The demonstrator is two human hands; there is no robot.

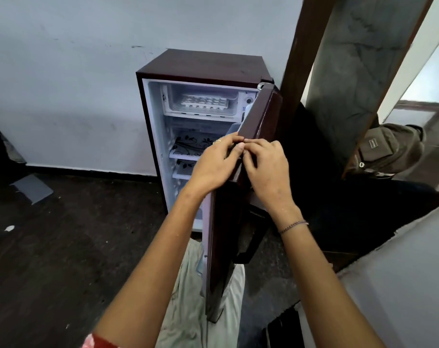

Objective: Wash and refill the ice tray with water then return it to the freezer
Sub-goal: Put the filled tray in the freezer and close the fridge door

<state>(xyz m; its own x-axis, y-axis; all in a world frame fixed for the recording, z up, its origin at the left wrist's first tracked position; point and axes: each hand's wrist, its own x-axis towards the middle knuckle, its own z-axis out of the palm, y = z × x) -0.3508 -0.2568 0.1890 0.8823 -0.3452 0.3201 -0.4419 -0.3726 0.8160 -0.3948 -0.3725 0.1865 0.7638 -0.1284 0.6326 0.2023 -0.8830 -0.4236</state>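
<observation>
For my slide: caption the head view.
Left hand and right hand grip maroon fridge door; white plastic ice tray in freezer.

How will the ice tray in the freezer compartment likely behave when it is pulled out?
The ice tray looks like thin white plastic, so it is probably light and slightly flexible. It lies flat on the freezer compartment floor, so it should slide out easily. What its cells hold is unclear; with ice it would feel heavier.

1 fridge (pixel 203 64), 1 door (pixel 222 247), 1 ice tray (pixel 204 101), 2 hands (pixel 213 164) (pixel 266 169), 1 bag (pixel 389 146).
</observation>
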